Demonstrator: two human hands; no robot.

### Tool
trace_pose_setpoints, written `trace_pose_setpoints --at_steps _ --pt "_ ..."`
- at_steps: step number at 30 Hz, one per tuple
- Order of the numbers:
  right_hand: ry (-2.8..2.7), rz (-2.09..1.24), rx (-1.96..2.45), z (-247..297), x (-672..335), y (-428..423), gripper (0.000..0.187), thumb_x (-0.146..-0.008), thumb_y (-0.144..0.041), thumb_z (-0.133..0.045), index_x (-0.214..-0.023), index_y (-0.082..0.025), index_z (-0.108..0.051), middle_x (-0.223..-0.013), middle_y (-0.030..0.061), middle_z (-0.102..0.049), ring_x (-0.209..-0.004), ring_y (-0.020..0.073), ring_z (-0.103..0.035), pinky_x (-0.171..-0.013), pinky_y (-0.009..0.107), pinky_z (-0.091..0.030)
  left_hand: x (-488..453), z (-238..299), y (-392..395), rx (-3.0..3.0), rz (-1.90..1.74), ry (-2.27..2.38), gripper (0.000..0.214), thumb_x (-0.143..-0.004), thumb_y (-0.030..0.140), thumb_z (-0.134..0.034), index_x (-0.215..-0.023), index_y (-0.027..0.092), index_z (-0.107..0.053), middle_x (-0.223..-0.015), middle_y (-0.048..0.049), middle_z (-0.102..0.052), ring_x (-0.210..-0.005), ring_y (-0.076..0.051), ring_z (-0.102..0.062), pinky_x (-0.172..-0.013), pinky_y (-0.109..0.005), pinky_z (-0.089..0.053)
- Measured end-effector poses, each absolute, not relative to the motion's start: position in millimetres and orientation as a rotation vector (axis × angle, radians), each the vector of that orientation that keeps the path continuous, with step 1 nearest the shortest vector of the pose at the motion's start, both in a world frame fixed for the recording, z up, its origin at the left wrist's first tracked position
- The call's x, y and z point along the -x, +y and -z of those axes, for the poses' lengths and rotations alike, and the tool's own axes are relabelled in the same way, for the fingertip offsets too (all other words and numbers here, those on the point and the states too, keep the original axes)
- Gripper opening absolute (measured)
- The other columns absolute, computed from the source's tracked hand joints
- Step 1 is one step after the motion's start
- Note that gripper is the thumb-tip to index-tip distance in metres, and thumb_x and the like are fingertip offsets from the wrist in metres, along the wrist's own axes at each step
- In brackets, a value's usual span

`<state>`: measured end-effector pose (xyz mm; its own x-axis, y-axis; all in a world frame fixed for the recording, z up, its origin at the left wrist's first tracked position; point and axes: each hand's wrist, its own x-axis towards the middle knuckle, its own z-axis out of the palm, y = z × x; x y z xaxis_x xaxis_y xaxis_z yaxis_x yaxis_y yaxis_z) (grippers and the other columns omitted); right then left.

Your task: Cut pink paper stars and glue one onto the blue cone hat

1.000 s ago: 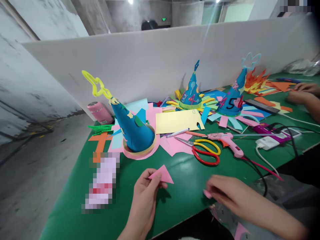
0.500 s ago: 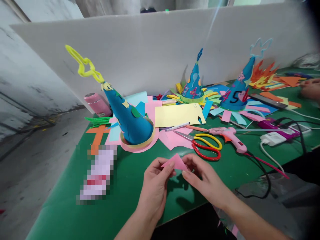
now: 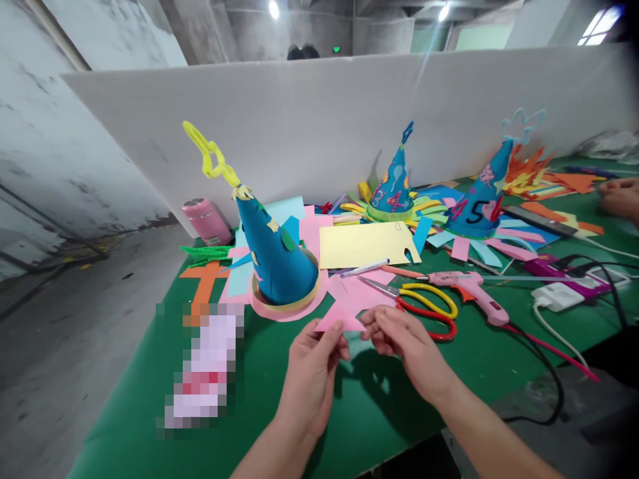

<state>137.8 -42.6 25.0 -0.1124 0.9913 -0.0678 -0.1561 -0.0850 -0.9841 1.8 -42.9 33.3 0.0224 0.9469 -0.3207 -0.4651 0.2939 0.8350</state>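
Observation:
A folded pink paper triangle (image 3: 344, 319) is pinched between the thumb and fingers of my left hand (image 3: 317, 362), its peak pointing away from me. My right hand (image 3: 402, 339) hovers at the triangle's right corner with loosely bent fingers. It grips nothing that I can see; whether a fingertip touches the corner is unclear. Just beyond my right hand lie scissors (image 3: 429, 303) with a yellow and a red handle loop. Pink paper (image 3: 354, 293) lies flat on the table past the triangle. A blue cone hat (image 3: 274, 259) with a pink and yellow brim leans beyond my left hand.
Two more decorated cone hats (image 3: 394, 183) (image 3: 482, 199) stand near the white partition (image 3: 299, 133). A pink glue gun (image 3: 474, 286), its cable, a purple power strip (image 3: 554, 269) and a white charger lie right. A pink bottle (image 3: 207, 223) stands far left. Another person's hand (image 3: 619, 199) shows at the right edge.
My right hand has come off the pink paper triangle and moved slightly right. My left hand still holds it, now flatter to view. The camera has tilted up, so the scene sits lower.

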Motion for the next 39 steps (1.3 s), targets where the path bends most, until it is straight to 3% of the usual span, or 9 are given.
trace_pose_setpoints --at_steps 6,16,25,30,39 --pt "-1.187 -1.387 1.158 -24.0 -151.2 -33.5 0.033 -0.086 -0.041 -0.040 -0.075 -0.015 -0.056 -0.065 0.0010 -0.055 -0.056 0.0104 -0.043 -0.051 0.023 -0.031 -1.8 -36.0 -34.3 -0.598 -1.193 1.076 0.017 -0.064 0.025 -0.070 -0.065 0.013 -0.057 -0.053 0.0031 -0.054 -0.048 -0.006 -0.046 -0.049 -0.016 -0.038" --pt "-1.578 -1.290 1.083 -26.4 -140.8 2.3 0.027 -0.082 -0.032 -0.049 -0.061 -0.018 -0.041 -0.057 -0.0049 -0.039 -0.055 0.0098 -0.036 -0.052 0.023 -0.031 -1.6 -31.2 -11.0 -0.767 -1.190 1.097 0.015 -0.067 0.026 -0.067 -0.064 0.012 -0.062 -0.058 0.0000 -0.057 -0.051 -0.007 -0.047 -0.052 -0.019 -0.039" --pt "-1.725 -1.192 1.122 -18.0 -143.5 28.0 0.023 -0.082 -0.037 -0.049 -0.070 -0.018 -0.047 -0.065 -0.0028 -0.044 -0.060 0.0115 -0.040 -0.052 0.022 -0.032 4.7 -25.4 10.8 -0.976 -1.164 1.228 0.022 -0.068 0.031 -0.065 -0.056 0.013 -0.065 -0.051 -0.0019 -0.058 -0.052 -0.012 -0.049 -0.057 -0.023 -0.039" --pt "-1.717 -1.212 1.156 -5.4 -144.0 29.4 0.028 -0.085 -0.036 -0.043 -0.063 -0.018 -0.043 -0.061 -0.0031 -0.044 -0.059 0.0117 -0.040 -0.053 0.023 -0.032 0.1 -10.0 15.9 -1.010 -1.112 1.181 0.020 -0.066 0.031 -0.067 -0.057 0.013 -0.065 -0.054 -0.0025 -0.059 -0.048 -0.011 -0.048 -0.052 -0.023 -0.037" --pt "-1.716 -1.273 1.221 2.2 -141.6 22.5 0.028 -0.085 -0.029 -0.043 -0.061 -0.020 -0.031 -0.060 -0.0057 -0.029 -0.055 0.0098 -0.028 -0.047 0.022 -0.025 -1.2 -0.9 11.2 -0.890 -1.068 1.219 0.017 -0.063 0.028 -0.069 -0.058 0.014 -0.062 -0.052 -0.0005 -0.057 -0.048 -0.009 -0.046 -0.051 -0.022 -0.035"
